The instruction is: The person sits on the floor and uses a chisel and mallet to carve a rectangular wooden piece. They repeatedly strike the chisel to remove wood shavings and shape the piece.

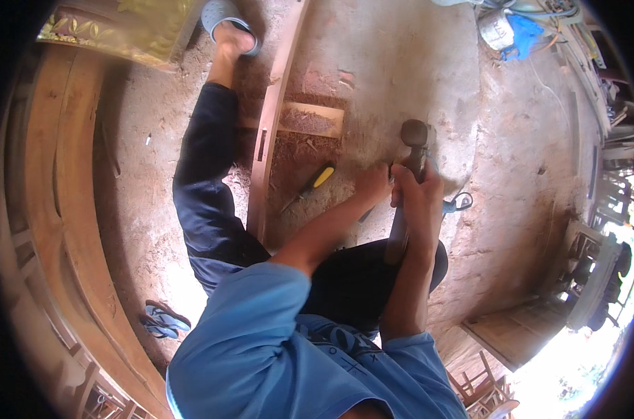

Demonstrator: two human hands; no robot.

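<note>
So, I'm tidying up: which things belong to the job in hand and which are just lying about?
Seemingly in the job: hammer in the right hand; slotted wooden beam; yellow-handled tool nearby.

Seemingly lying about: flip-flops; white bucket.

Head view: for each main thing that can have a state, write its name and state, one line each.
Hammer: held, right hand closed around it
Left hand: curled, grip unclear
Yellow-and-black-handled tool: lying on the floor
Slotted beam: slot cut, lower end hidden
Grey clog: worn
Flip-flops: unworn, on the floor

A dark hammer (pixel 414 134) is held near its head.
</note>
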